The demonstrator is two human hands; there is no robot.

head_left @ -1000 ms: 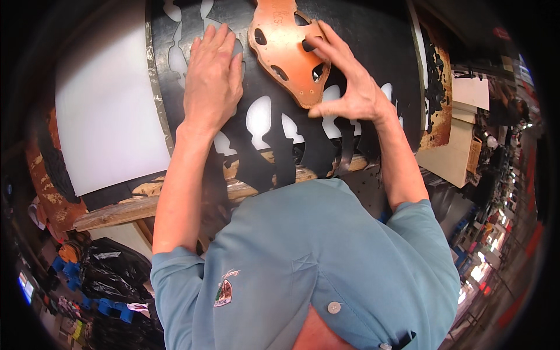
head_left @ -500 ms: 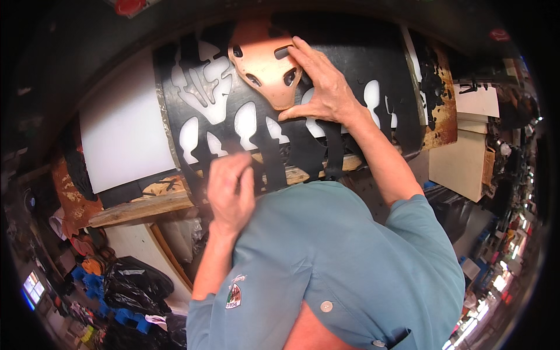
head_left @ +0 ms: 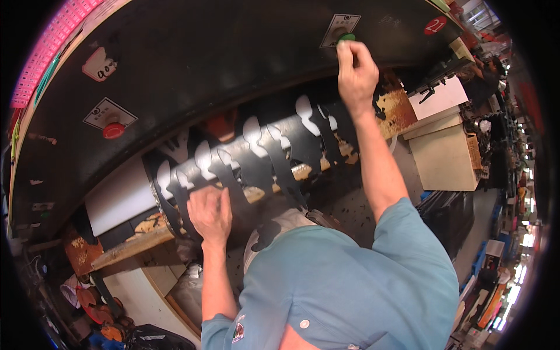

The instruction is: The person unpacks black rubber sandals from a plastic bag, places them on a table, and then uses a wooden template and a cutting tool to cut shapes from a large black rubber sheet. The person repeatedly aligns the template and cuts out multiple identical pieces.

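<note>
My right hand [head_left: 357, 76] is raised to a large black machine beam [head_left: 233, 64]. Its fingers are curled together, and the fingertips touch a round green button [head_left: 346, 37]. My left hand [head_left: 210, 216] hovers by the near edge of a black sheet [head_left: 256, 166], loosely bent, with its thumb apart and nothing seen in it. Spoon-shaped cutouts [head_left: 255, 131] run along the sheet and show white beneath. Farther back on the sheet, the tan cutting die [head_left: 223, 126] is mostly hidden by the beam and its shadow.
A red button [head_left: 113, 130] sits on the beam's left part. White board [head_left: 119, 195] lies left of the sheet, above a wooden edge strip [head_left: 134, 248]. Pale boxes [head_left: 443, 151] stand at the right, and black plastic bags [head_left: 446, 219] lie below them.
My right hand has left the tan die and moved up and right to the green button. My left hand has shifted slightly left and down. The view has tilted up, showing more of the beam.
</note>
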